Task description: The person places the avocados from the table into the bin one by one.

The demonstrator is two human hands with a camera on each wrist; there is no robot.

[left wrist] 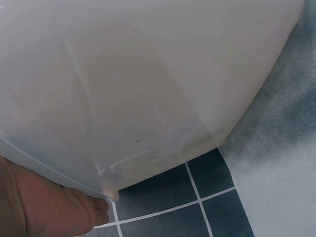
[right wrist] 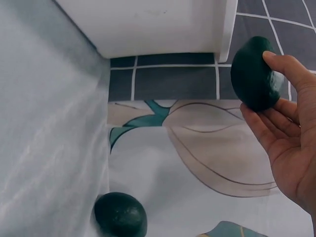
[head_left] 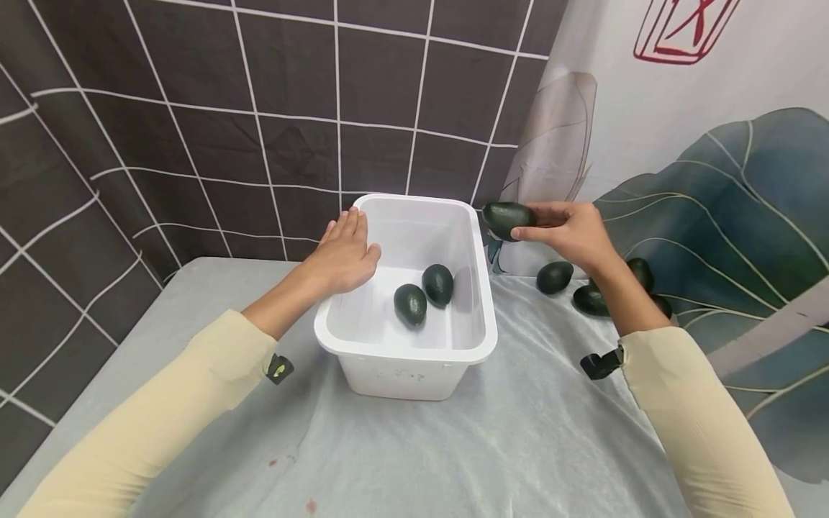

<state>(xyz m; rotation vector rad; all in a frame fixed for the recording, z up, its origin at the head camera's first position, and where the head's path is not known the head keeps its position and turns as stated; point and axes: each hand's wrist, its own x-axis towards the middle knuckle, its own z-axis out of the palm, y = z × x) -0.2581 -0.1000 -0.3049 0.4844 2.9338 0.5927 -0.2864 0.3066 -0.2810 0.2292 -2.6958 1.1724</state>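
Observation:
Dark green and smooth, an avocado (head_left: pixel 508 220) is pinched between the thumb and fingers of my right hand (head_left: pixel 570 234), just outside the right rim of a white plastic tub (head_left: pixel 404 355). In the right wrist view the same avocado (right wrist: pixel 256 74) shows beside the tub's wall (right wrist: pixel 148 24). My left hand (head_left: pixel 343 252) rests on the tub's left rim with its fingers stretched out; the left wrist view catches this hand (left wrist: pixel 54 210) against the outer wall (left wrist: pixel 123 89). Two avocados lie on the tub's floor, one nearer (head_left: pixel 410 305) and one farther (head_left: pixel 437 285).
Right of the tub, a single avocado (head_left: pixel 554 277) lies on the grey cloth (head_left: pixel 421 460). Several more avocados (head_left: pixel 589 301) cluster beyond it, partly hidden by my right forearm. A dark wall with white grid lines (head_left: pixel 291 151) and a patterned curtain (head_left: pixel 712 208) stand behind.

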